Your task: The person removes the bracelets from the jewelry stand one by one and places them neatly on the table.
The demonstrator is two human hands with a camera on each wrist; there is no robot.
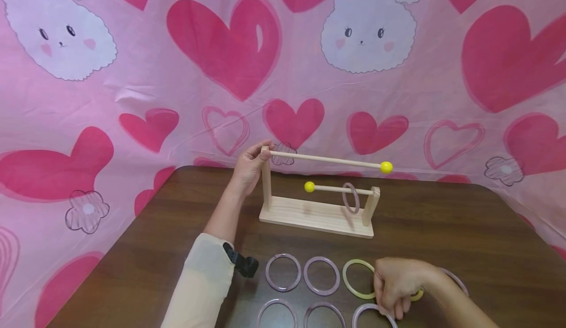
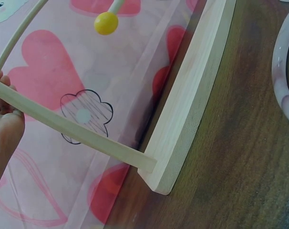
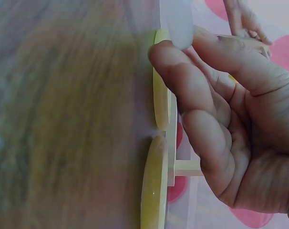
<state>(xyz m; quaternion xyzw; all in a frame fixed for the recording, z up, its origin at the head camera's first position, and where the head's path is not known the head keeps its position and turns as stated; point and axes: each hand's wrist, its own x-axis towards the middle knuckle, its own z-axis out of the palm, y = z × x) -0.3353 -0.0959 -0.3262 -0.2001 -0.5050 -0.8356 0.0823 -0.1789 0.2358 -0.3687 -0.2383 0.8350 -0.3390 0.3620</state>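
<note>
A pale wooden stand (image 1: 309,215) has two posts and two rods tipped with yellow balls. My left hand (image 1: 249,168) holds the top of its taller post, fingers behind and thumb in front. One purple ring (image 1: 357,201) hangs on the lower rod. My right hand (image 1: 400,284) is low over the table, pinching a purple ring (image 1: 360,310) of the front row between thumb and index finger. In the right wrist view that ring (image 3: 178,24) looks whitish, and its far part is cut off. A yellow ring (image 1: 417,296) is partly hidden behind this hand.
Several rings lie in two rows on the dark wooden table (image 1: 477,230), among them a yellow ring (image 1: 345,277) and a purple ring (image 1: 305,275). Another purple ring (image 1: 457,281) lies partly behind the right forearm. A pink heart-patterned cloth (image 1: 305,82) hangs behind the table.
</note>
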